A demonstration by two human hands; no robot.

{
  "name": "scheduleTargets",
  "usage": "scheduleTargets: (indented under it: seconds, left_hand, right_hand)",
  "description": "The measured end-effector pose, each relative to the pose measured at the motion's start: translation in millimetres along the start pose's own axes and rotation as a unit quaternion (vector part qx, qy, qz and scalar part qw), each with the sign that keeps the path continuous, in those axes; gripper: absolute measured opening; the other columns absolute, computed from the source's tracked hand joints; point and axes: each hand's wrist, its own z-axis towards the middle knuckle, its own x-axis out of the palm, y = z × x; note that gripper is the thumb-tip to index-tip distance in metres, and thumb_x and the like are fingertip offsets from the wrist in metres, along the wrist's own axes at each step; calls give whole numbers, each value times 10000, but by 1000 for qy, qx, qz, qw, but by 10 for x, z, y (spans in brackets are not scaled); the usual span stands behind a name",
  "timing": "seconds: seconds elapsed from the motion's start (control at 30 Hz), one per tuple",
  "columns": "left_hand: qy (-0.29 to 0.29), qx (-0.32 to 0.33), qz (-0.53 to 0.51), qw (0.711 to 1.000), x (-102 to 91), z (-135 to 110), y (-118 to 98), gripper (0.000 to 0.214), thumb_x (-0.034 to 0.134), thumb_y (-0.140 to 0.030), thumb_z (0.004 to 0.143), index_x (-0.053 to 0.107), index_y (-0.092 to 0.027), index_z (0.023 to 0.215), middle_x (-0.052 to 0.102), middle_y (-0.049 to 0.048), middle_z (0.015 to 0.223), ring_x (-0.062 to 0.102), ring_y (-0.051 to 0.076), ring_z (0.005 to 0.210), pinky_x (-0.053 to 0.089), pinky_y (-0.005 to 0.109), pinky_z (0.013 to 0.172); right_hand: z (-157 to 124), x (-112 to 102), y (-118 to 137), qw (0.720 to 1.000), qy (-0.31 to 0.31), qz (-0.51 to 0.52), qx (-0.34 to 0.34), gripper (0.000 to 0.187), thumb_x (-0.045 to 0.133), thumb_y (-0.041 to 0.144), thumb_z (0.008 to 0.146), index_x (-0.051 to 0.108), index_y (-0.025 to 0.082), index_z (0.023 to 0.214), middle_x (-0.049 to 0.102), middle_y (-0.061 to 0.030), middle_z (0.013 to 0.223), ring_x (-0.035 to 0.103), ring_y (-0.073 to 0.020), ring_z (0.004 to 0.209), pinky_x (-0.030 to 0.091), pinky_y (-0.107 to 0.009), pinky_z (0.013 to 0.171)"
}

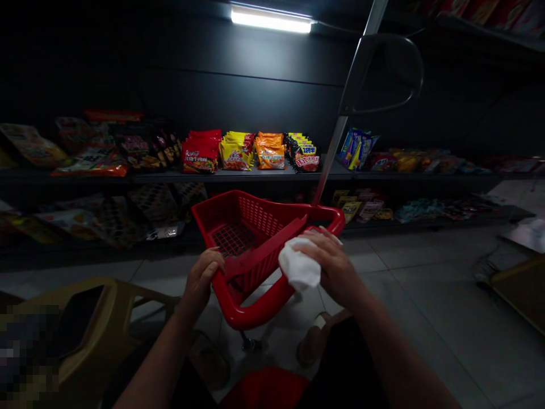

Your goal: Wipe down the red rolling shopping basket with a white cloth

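Left hand (205,275), fingers curled, holds the cart (264,249) by its left edge. Right hand (336,266), half-closed, holds a cloth (300,267) at the cart's right.

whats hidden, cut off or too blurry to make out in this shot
- Red cart handle, stretch under the white cloth: head view, hidden by cloth and right hand.
- Top-right packets: head view, cut off by the top edge.
- Lower-left shelf packets, labels: head view, too dark and blurred.
- Plastic stool, left part: head view, pixelated and cut off by the left edge.
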Motion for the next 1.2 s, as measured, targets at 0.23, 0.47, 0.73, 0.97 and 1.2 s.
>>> scheduleTargets:
  seconds: [0.23, 0.47, 0.73, 0.97, 1.2]
  left_hand:
    - [12, 11, -9, 1000, -39, 46, 18, 365, 334, -379, 978, 552, -230, 726, 698, 43, 881, 634, 217, 1031, 339, 509, 1196]
    - [-55, 9, -10, 998, -120, -251, -304, 281, 363, -335, 1015, 622, -241, 1071, 660, 46, 1248, 560, 231, 1278, 253, 521, 1239]
    - [18, 103, 4, 995, 96, -382, -626, 214, 401, -327, 991, 581, -252, 1079, 655, 52, 1047, 586, 239, 1130, 368, 474, 1111]
    - [38, 120, 26, 992, 81, -275, -522, 236, 363, -331, 979, 533, -238, 845, 623, 17, 805, 568, 215, 868, 372, 461, 1031]
    - [12, 128, 31, 991, 3, -290, -420, 246, 393, -309, 942, 538, -235, 758, 614, 12, 751, 575, 216, 835, 421, 437, 970]
  right_hand:
    - [-1, 52, 112, 997, -48, -22, 57, 333, 516, 339, 983, 620, 269, 1292, 629, -74, 1373, 520, -258, 1351, 254, -536, 1223]
    - [-32, 13, 1, 998, -40, -30, 34, 333, 544, 279, 970, 618, 276, 1295, 654, -64, 1340, 558, -229, 1304, 297, -493, 1210]
    - [-171, 223, 103, 991, -113, -14, 77, 337, 529, 269, 964, 604, 284, 1292, 576, -78, 1422, 463, -282, 1399, 263, -571, 1206]
    - [-146, 61, -451, 992, -114, 5, 55, 296, 513, 302, 978, 633, 286, 1248, 650, -66, 1331, 523, -253, 1350, 305, -532, 1200]
    - [-194, -41, -700, 978, -127, 11, 163, 342, 482, 366, 980, 633, 245, 1261, 610, -103, 1388, 463, -274, 1399, 290, -528, 1205]
